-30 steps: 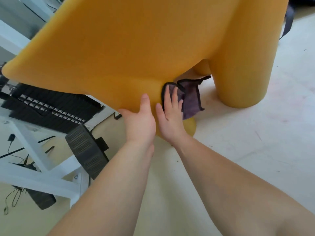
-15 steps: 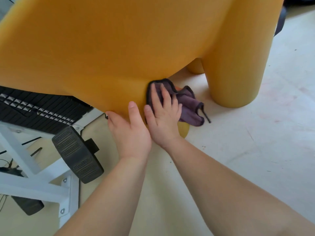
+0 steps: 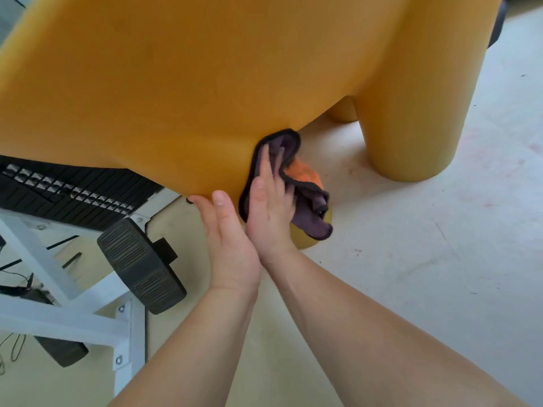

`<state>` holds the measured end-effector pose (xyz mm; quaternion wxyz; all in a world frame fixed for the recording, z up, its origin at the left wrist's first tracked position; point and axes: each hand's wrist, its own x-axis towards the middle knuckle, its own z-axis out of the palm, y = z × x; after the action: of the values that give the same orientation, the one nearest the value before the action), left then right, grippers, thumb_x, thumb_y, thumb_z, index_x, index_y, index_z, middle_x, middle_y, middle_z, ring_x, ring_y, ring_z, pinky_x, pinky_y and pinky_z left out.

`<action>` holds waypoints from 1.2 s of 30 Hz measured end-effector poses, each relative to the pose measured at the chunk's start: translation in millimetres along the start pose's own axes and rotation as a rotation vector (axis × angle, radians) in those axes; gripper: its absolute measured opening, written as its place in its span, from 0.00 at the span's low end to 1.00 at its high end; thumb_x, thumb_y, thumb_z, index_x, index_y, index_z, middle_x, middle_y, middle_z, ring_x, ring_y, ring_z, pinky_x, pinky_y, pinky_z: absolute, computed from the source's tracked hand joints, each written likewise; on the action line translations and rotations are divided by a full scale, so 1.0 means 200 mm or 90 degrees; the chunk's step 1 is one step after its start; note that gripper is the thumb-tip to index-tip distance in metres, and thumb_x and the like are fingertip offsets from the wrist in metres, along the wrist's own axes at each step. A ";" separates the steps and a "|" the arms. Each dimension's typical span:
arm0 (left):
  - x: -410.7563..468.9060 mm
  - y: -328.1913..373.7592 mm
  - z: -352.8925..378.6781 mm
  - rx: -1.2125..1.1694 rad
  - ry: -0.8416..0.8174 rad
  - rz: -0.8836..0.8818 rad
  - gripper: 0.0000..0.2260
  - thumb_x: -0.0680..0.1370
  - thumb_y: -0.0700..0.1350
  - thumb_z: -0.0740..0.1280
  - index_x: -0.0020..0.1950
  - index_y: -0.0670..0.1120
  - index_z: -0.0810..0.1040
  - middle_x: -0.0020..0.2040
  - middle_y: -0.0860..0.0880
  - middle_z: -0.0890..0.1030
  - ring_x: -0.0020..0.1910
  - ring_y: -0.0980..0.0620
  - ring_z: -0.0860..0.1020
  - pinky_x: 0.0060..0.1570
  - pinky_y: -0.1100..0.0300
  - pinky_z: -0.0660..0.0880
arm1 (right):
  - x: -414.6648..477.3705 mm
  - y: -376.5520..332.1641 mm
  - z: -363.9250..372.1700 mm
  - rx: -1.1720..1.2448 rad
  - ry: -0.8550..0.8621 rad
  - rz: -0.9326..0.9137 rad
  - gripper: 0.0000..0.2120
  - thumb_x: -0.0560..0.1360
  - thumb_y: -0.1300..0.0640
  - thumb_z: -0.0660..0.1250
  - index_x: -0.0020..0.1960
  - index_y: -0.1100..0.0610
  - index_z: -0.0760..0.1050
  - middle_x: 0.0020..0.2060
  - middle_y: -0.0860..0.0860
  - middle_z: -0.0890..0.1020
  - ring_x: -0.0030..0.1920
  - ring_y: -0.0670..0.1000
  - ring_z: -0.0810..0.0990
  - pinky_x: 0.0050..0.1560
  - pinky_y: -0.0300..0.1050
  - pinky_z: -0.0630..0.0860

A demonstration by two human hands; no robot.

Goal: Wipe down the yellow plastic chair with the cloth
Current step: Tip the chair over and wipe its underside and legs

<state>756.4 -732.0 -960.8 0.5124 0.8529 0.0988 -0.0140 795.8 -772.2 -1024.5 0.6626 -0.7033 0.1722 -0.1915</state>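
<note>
Yellow plastic chair fills upper frame, rigid and slick: left hand braces its lower edge, fingers flat; right hand flat, pressing the limp purple cloth at center.

A pale floor fills the right and lower frame, scuffed with faint pink stains and small dark specks; daylight falls evenly on it. At the left stands a white metal frame with bolted brackets. A black ribbed pedal juts from it. Above, at mid-left, lies a black slatted panel. Thin black cables trail at the lower left edge.
</note>
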 end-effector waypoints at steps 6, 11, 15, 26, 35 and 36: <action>-0.04 0.02 -0.01 0.019 -0.017 -0.004 0.47 0.64 0.82 0.49 0.80 0.65 0.45 0.80 0.63 0.57 0.77 0.57 0.63 0.77 0.45 0.56 | 0.17 0.40 -0.09 0.176 -0.039 0.496 0.32 0.79 0.28 0.43 0.81 0.34 0.42 0.83 0.45 0.40 0.81 0.64 0.41 0.78 0.67 0.44; -0.04 0.00 -0.01 -0.024 -0.011 -0.007 0.50 0.61 0.84 0.47 0.80 0.66 0.48 0.77 0.63 0.62 0.74 0.50 0.68 0.71 0.47 0.60 | 0.10 0.19 -0.04 0.146 -0.024 0.370 0.32 0.81 0.31 0.45 0.82 0.39 0.41 0.82 0.46 0.39 0.81 0.65 0.39 0.78 0.62 0.39; -0.03 0.00 -0.02 -0.054 -0.007 0.046 0.51 0.61 0.85 0.48 0.81 0.63 0.53 0.74 0.64 0.66 0.72 0.55 0.70 0.72 0.47 0.66 | -0.11 0.02 0.08 0.077 -0.036 0.141 0.39 0.78 0.28 0.36 0.83 0.48 0.41 0.83 0.51 0.39 0.81 0.56 0.35 0.79 0.57 0.31; -0.06 0.04 0.03 -0.077 -0.032 0.009 0.48 0.65 0.80 0.53 0.80 0.66 0.40 0.82 0.60 0.53 0.77 0.50 0.63 0.75 0.45 0.58 | 0.16 0.38 -0.13 0.211 -0.008 0.546 0.30 0.83 0.35 0.46 0.82 0.40 0.44 0.83 0.47 0.46 0.81 0.62 0.53 0.76 0.68 0.57; -0.15 0.08 0.12 0.143 0.038 -0.006 0.43 0.77 0.58 0.70 0.82 0.59 0.43 0.82 0.55 0.53 0.79 0.52 0.58 0.75 0.51 0.57 | 0.08 -0.03 -0.33 0.236 0.135 0.257 0.20 0.86 0.57 0.54 0.76 0.49 0.71 0.72 0.47 0.76 0.73 0.48 0.70 0.67 0.34 0.64; -0.18 0.10 0.15 0.186 0.030 0.010 0.43 0.76 0.58 0.71 0.82 0.58 0.45 0.82 0.54 0.53 0.79 0.51 0.58 0.74 0.52 0.58 | 0.10 -0.04 -0.40 0.247 0.156 0.260 0.20 0.86 0.57 0.54 0.76 0.49 0.70 0.72 0.47 0.76 0.73 0.48 0.70 0.67 0.35 0.64</action>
<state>727.5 -772.7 -953.2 0.3802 0.9193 0.1011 -0.0041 773.4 -851.4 -1012.1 0.7835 -0.4865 0.3488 -0.1667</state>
